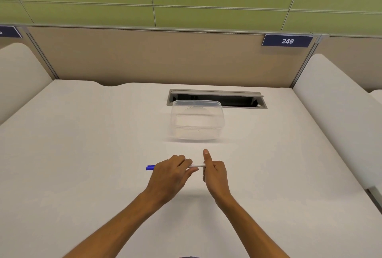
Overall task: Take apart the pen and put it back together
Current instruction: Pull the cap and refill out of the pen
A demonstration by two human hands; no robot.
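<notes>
A pen (197,165) with a white barrel and a blue cap end lies level between my two hands, just above the white desk (82,154). My left hand (171,175) wraps the barrel near the blue end, which sticks out to the left of my knuckles. My right hand (214,172) closes on the other end of the barrel with the thumb raised. The right tip of the pen is hidden inside my right fist. Only a short white stretch shows between the hands.
A clear plastic container (197,120) stands on the desk beyond my hands. Behind it is an open cable slot (237,98) in the desk. Beige partition walls and padded side dividers enclose the desk; a sign reads 249 (287,40).
</notes>
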